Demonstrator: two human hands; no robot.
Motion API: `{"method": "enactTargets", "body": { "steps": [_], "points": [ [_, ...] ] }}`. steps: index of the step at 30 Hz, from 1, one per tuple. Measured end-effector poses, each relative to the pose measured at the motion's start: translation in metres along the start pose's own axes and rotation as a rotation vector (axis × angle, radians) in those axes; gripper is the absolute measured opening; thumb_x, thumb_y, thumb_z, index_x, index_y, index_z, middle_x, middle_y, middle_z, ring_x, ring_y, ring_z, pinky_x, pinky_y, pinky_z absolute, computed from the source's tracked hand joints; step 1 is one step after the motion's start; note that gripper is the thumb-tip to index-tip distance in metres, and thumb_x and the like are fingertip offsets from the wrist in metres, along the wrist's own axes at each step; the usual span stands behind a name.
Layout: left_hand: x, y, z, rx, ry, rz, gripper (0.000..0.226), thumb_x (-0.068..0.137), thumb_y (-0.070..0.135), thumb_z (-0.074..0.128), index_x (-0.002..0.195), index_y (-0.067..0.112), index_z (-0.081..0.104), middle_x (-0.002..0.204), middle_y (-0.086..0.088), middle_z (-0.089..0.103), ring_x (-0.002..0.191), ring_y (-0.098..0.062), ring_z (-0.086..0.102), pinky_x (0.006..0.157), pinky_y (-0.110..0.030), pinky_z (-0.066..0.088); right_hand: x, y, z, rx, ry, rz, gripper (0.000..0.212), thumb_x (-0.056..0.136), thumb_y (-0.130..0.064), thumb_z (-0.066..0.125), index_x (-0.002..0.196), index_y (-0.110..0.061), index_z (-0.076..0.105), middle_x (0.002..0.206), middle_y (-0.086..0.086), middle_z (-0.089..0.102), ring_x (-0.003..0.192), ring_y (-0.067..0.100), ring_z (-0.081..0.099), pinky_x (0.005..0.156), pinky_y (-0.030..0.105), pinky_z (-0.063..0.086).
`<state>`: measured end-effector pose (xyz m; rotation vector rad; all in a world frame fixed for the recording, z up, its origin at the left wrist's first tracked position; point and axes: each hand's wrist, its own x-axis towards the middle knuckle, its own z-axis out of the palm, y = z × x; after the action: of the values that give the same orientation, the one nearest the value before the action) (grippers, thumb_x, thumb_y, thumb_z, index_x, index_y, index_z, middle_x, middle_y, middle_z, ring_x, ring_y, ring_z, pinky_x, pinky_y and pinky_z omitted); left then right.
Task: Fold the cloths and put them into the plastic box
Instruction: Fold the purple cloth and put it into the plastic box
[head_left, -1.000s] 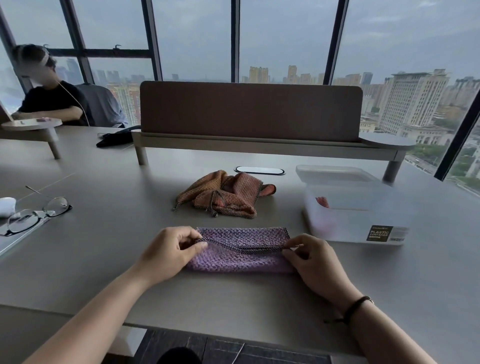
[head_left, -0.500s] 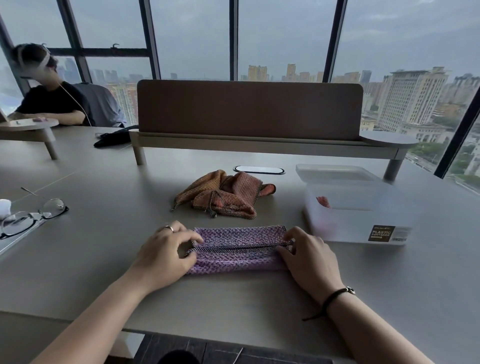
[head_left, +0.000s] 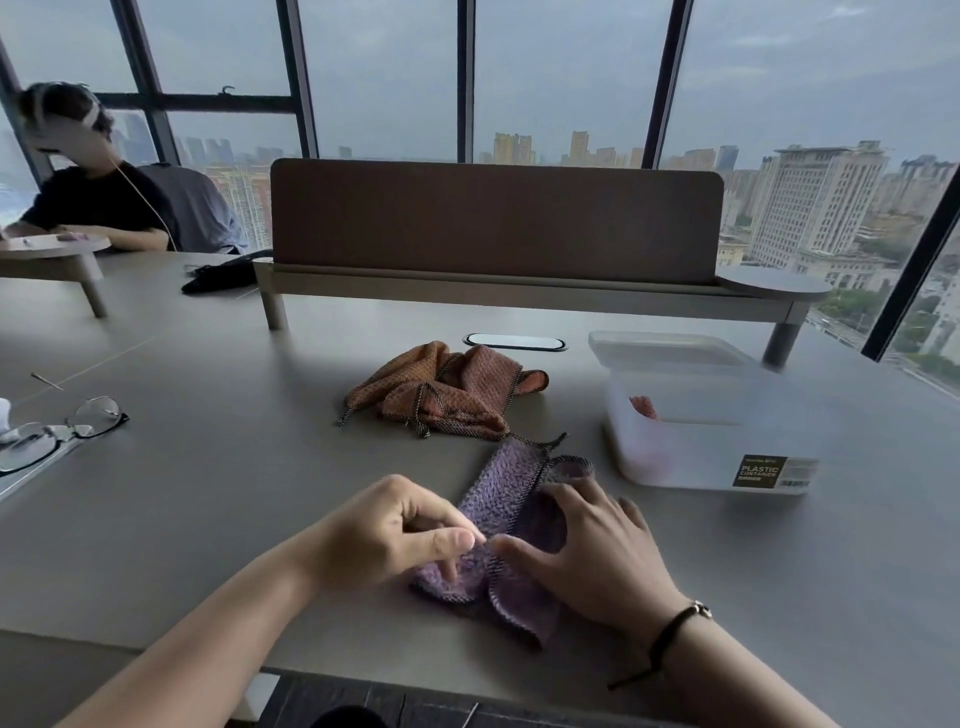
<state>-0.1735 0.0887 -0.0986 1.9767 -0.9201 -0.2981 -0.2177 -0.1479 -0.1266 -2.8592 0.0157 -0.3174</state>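
A folded purple cloth (head_left: 501, 488) with a dark striped hem lies on the grey table, turned so it runs away from me. My left hand (head_left: 384, 535) pinches its near end between thumb and fingers. My right hand (head_left: 597, 551) lies on the cloth's right side with fingers spread and the thumb touching the hem. Behind it sits a crumpled orange and rust cloth (head_left: 447, 392). To the right stands the translucent plastic box (head_left: 691, 452), open, with something pink inside and its lid (head_left: 665, 347) behind it.
A pair of glasses (head_left: 57, 428) lies at the left table edge. A brown divider panel on a raised shelf (head_left: 493, 228) crosses the table behind the cloths. Another person (head_left: 93, 192) sits at the far left. A dark pouch (head_left: 223, 273) lies near them.
The purple cloth has been turned from lying crosswise to pointing away from me. Both hands have come together at its near end, and the view has dipped closer to the table.
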Motion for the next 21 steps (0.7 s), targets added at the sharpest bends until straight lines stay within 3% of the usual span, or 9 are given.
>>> {"method": "enactTargets", "body": {
  "steps": [1,3,5,6,8,10,12,21],
  "points": [
    [0.004,0.0,0.001,-0.043,0.019,0.002,0.028,0.089,0.038,0.067,0.105,0.018,0.077,0.079,-0.003,0.078,0.055,-0.025,0.051,0.048,-0.043,0.037,0.003,0.007,-0.002,0.0,-0.06,-0.03,0.109,0.055,-0.102,0.026,0.141,-0.036,0.039,0.145,-0.014,0.04,0.135,0.01,0.039,0.116,0.036,0.022],
    [0.015,-0.006,0.002,-0.025,0.136,0.019,0.024,0.086,0.035,0.07,0.102,0.02,0.077,0.082,-0.002,0.077,0.062,-0.02,0.06,0.054,-0.035,0.046,0.008,0.02,-0.004,-0.011,-0.175,-0.094,0.118,0.052,-0.104,0.027,0.149,-0.038,0.025,0.157,-0.019,0.022,0.145,0.005,0.021,0.121,0.04,0.009],
    [0.029,-0.015,0.003,0.167,0.216,0.048,0.028,0.084,0.039,0.071,0.109,0.026,0.074,0.099,0.007,0.076,0.087,-0.002,0.066,0.078,-0.027,0.052,0.014,0.033,-0.006,-0.018,-0.258,-0.143,0.121,0.051,-0.104,0.027,0.153,-0.04,0.013,0.161,-0.022,0.008,0.148,0.0,0.004,0.122,0.042,0.0],
    [0.036,-0.019,0.003,0.301,0.2,0.064,0.036,0.085,0.046,0.068,0.117,0.029,0.07,0.117,0.012,0.071,0.108,0.002,0.061,0.095,-0.026,0.049,0.018,0.04,-0.008,-0.023,-0.286,-0.165,0.122,0.051,-0.103,0.028,0.153,-0.04,0.009,0.161,-0.023,0.004,0.148,-0.001,-0.002,0.123,0.041,-0.002],
    [0.046,-0.019,0.008,0.528,0.061,0.044,0.054,0.09,0.062,0.055,0.138,0.039,0.051,0.15,0.018,0.045,0.141,0.004,0.032,0.117,-0.027,0.027,0.024,0.051,-0.014,-0.036,-0.334,-0.218,0.122,0.051,-0.102,0.03,0.154,-0.041,0.004,0.159,-0.025,-0.003,0.147,-0.003,-0.008,0.123,0.037,-0.002],
    [0.051,-0.018,0.017,0.672,-0.091,-0.008,0.071,0.086,0.076,0.041,0.149,0.048,0.025,0.161,0.024,0.014,0.148,0.004,0.003,0.119,-0.03,0.006,0.027,0.059,-0.017,-0.044,-0.357,-0.267,0.12,0.053,-0.1,0.032,0.153,-0.042,0.002,0.159,-0.026,-0.006,0.145,-0.004,-0.012,0.123,0.033,-0.002],
    [0.053,-0.019,0.027,0.728,-0.176,-0.042,0.08,0.081,0.083,0.033,0.151,0.052,0.01,0.163,0.025,-0.001,0.147,0.005,-0.008,0.12,-0.031,-0.002,0.025,0.064,-0.017,-0.048,-0.336,-0.293,0.117,0.056,-0.1,0.032,0.154,-0.041,0.002,0.159,-0.025,-0.006,0.144,-0.006,-0.015,0.123,0.033,0.001],
    [0.046,-0.026,0.031,0.755,-0.036,-0.072,0.08,0.084,0.081,0.037,0.152,0.042,0.022,0.162,0.021,0.015,0.148,0.004,0.007,0.12,-0.021,0.002,0.009,0.057,-0.014,-0.062,-0.266,-0.324,0.109,0.068,-0.096,0.019,0.155,-0.033,-0.001,0.16,-0.022,-0.009,0.144,-0.007,-0.016,0.123,0.034,-0.003]
  ]
}}
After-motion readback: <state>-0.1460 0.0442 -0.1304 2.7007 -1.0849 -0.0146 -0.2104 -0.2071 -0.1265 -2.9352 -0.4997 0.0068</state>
